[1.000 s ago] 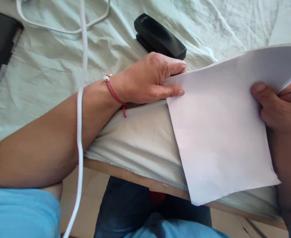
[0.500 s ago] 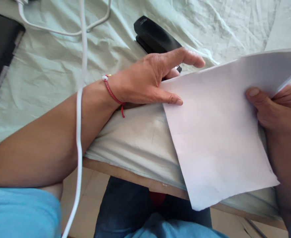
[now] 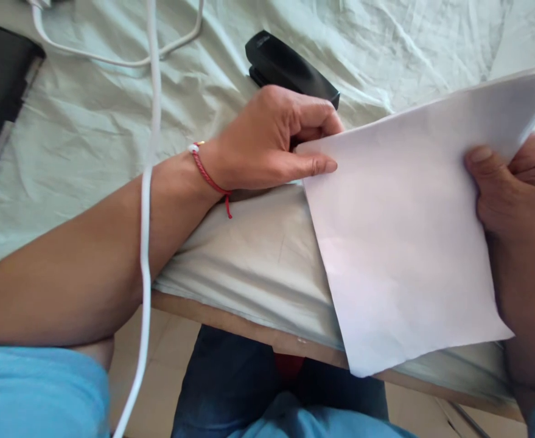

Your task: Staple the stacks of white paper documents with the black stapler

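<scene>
White sheets of paper (image 3: 399, 243), in a thin stack, hang tilted over the near edge of the cloth-covered table. At their upper left corner my left hand (image 3: 285, 143) grips them, thumb on top and fingers curled beneath. My right hand (image 3: 518, 188) holds the right side, its thumb pressed on the top face and its other fingers partly hidden behind the sheets. Just beyond my left hand lies a black stapler (image 3: 290, 67), its near end close to my knuckles.
A white cable (image 3: 146, 243) hangs across the view in front of my left forearm. To the far left lies a dark device with a black edge (image 3: 2, 97). A pale green wrinkled cloth (image 3: 194, 103) covers the table, whose wooden edge (image 3: 249, 328) runs above my lap.
My left fingers, stretched out before, have curled in under the paper corner. The sheets' right part has risen slightly with my right hand. The stapler stays in place.
</scene>
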Demonstrator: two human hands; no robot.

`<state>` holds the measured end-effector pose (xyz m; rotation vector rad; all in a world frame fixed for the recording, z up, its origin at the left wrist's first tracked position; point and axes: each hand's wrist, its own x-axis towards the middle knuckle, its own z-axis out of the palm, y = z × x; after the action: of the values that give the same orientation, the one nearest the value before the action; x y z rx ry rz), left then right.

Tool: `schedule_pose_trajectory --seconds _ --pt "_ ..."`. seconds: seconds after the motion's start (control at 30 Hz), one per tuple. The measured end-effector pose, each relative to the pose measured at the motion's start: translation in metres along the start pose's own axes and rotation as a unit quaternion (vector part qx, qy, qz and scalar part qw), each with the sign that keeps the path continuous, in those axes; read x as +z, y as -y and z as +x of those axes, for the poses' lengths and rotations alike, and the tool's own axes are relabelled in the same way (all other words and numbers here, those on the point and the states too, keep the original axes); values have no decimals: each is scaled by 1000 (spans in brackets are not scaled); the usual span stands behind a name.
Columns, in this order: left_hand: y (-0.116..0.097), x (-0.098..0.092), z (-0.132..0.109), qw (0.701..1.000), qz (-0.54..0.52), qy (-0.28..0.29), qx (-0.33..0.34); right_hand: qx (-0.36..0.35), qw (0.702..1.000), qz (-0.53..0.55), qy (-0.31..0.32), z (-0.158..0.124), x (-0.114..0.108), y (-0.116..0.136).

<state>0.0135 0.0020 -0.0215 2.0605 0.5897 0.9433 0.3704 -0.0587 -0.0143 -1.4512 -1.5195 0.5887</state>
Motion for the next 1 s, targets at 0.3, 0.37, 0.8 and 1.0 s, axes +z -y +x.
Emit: schedule_pose_trajectory --seconds 0.3,0.37,0.8,1.0 --pt "10 -21 -8 900 235 -365 52 60 998 4 13 2 5 14" --pt "24 -31 -9 920 309 -241 -22 73 997 8 11 1 6 16" --pt "32 -23 -6 983 168 -45 61 109 993 -33 38 4 -3 12" --pt "49 -19 -1 978 174 -25 114 111 992 -33 48 6 -4 13"
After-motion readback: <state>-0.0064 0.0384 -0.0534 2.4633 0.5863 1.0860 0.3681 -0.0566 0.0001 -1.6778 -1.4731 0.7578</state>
